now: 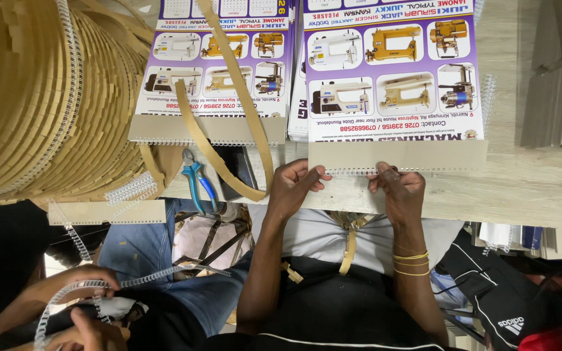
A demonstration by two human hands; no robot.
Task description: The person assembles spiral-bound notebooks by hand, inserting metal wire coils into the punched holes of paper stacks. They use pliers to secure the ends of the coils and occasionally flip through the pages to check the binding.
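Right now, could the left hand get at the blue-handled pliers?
Probably yes: the pliers lie on the table edge just beside the left hand, with only a loose tan strip looping between them. It must first let go of the calendar.

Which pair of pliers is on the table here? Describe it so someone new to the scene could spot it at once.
Start at the big coil of tan strip filling the left of the view. Just right of its lower edge, at the near edge of the wooden table, lie the pliers, beside a loose loop of tan strip. Their bright blue handles set them apart; nothing else there is blue.
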